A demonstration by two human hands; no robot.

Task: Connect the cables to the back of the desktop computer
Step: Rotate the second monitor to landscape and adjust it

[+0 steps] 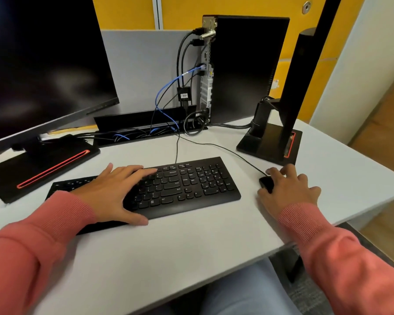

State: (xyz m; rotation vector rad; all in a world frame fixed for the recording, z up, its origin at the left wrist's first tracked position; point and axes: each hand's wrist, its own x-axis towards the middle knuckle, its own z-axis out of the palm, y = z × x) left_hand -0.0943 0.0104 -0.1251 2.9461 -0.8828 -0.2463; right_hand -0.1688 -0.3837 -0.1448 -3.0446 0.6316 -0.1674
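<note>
Looking down from the head view, the computer [246, 69] stands upright at the back of the desk [191, 242], its rear panel turned left with several black cables [180, 62] and a blue cable [168, 85] already plugged in. The left hand [116, 189] lies spread flat across the keyboard [187, 183], holding nothing; the right hand [289, 189] is loosely cupped over the mouse [266, 183]. Both thin leads run back toward the computer with little slack. Pulling either the keyboard or the mouse nearer could, I judge, tug a plug loose or tip the narrow case. The loop of cable [192, 123] at the base could also snag.
</note>
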